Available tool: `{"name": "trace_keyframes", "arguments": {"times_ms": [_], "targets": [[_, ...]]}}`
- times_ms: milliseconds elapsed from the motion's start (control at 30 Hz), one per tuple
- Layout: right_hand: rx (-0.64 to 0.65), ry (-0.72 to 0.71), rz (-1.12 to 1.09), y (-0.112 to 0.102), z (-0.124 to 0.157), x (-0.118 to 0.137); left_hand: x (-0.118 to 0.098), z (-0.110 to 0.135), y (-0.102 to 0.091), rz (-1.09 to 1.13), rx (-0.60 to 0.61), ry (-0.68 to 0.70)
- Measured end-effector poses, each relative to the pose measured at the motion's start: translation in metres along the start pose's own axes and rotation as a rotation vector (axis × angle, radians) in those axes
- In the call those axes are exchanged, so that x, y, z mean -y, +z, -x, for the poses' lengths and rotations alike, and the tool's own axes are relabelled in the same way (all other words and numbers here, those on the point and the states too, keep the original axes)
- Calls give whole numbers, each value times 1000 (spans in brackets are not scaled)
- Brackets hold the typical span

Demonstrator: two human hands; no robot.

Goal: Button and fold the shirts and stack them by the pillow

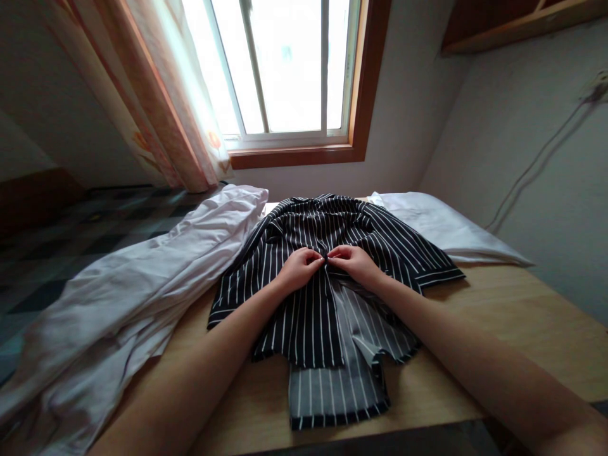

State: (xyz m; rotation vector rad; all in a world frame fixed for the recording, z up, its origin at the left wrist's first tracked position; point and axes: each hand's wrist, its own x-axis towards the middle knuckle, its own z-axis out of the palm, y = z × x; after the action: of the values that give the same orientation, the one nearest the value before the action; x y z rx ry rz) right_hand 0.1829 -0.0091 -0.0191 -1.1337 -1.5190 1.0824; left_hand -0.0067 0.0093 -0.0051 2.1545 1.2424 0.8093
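Observation:
A black shirt with thin white stripes [304, 316] lies spread on a wooden table [513, 316], its front facing up and its hem near me. My left hand [298, 266] and my right hand [355, 261] meet at the shirt's front opening, around chest height. Both hands are closed in a pinch on the shirt's front edges, fingertips almost touching each other. Whatever small part sits between the fingertips is too small to make out. The lower front panels hang apart, and the paler inside of the fabric shows there.
A white garment [142, 285] lies crumpled along the table's left side and hangs over its edge. Another white cloth [441, 225] lies at the far right by the wall. Behind the table are a window [285, 69], a curtain [156, 107] and a cable on the right wall.

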Motion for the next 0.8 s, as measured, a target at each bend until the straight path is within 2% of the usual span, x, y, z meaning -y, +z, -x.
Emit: {"name": "trace_keyframes", "arguments": {"times_ms": [200,567,800], "targets": [[-35,-11,47,1,-1,-3,-1,0,0,-27,-2,10],[-144,-262,416,14,7,2,-4,-1,2,-101,-37,4],[-120,-272,447,14,8,4,-5,0,1,-97,-43,-29]]}}
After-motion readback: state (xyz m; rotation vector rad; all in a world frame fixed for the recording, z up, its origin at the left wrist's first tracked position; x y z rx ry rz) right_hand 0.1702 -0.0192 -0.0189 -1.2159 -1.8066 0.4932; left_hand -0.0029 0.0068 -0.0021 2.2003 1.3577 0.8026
